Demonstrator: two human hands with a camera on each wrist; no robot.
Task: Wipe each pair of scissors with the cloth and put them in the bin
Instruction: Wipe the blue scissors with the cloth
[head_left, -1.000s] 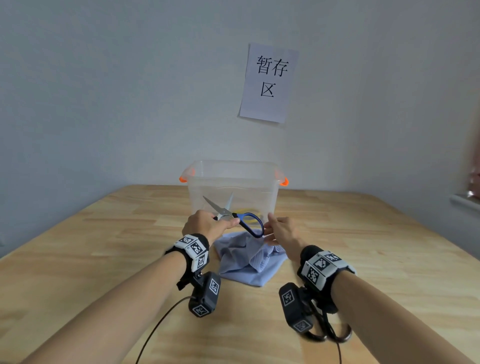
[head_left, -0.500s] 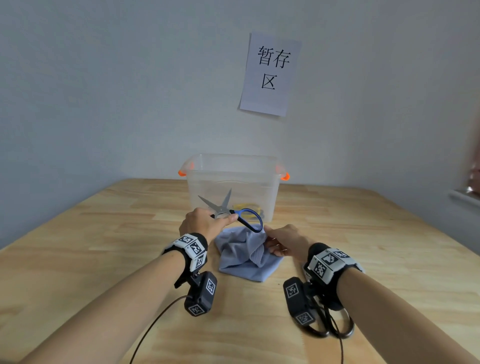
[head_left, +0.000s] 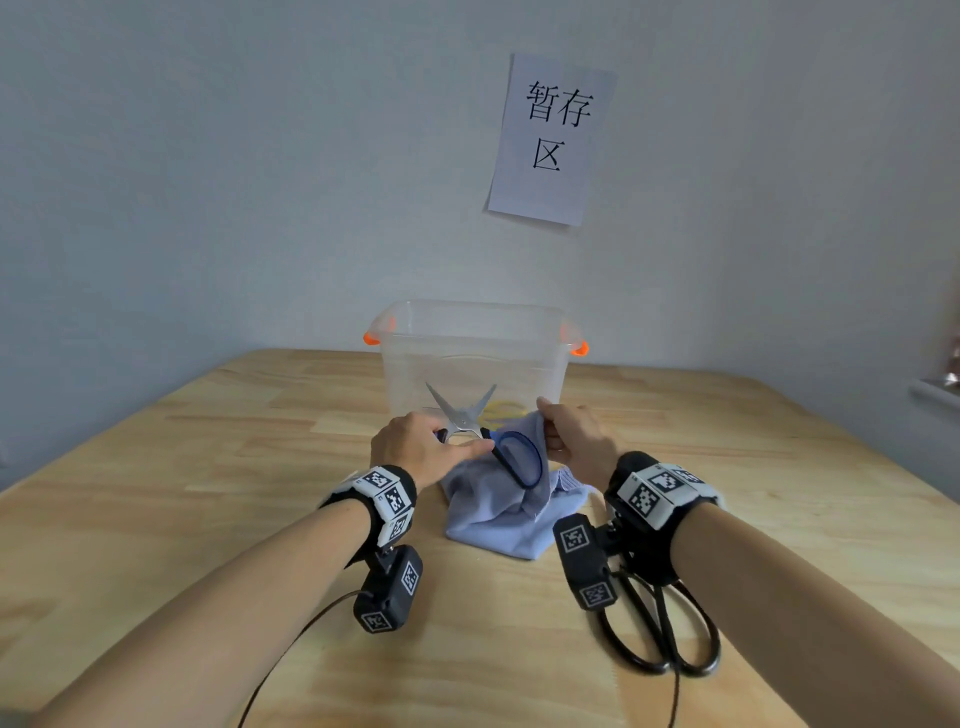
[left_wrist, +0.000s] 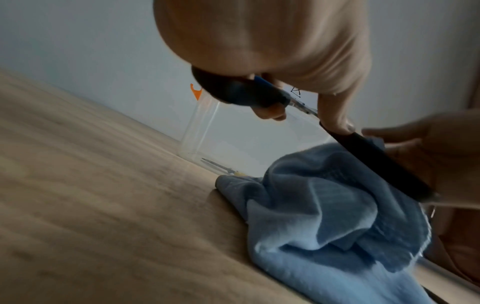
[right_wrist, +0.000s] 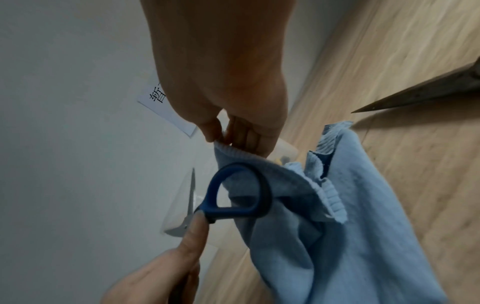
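- Fingers (right_wrist: 244, 133) of our right hand (head_left: 574, 439) pinch the top edge of the blue cloth (head_left: 498, 514) and hold it up just behind the blue handle loop. The lower part of the cloth lies bunched on the tabletop (head_left: 208, 519).
- Our left hand (head_left: 421, 447) grips the blue-handled scissors (head_left: 483, 436) near the pivot, with the thumb on top. The blades stand wide open and point to the far side, toward the bin (head_left: 472, 358).
- Half a second ago our right hand was low on the cloth, near the tabletop. Now it has come up and carries the cloth edge to the handle. One second ago it was at the handle loop with no cloth raised.
- We judge that the wiping of this pair is only starting at the handle, and the blades are not yet wiped.
- The clear bin with orange clips stands at the far side, just behind the scissors. Something yellow with a metal blade lies on its bottom, probably a pair already done.
- Black scissors (head_left: 660, 629) lie on the near right of the tabletop, partly under our right wrist, and wait for their turn.
- A paper sign (head_left: 550, 140) hangs on the wall above the bin.
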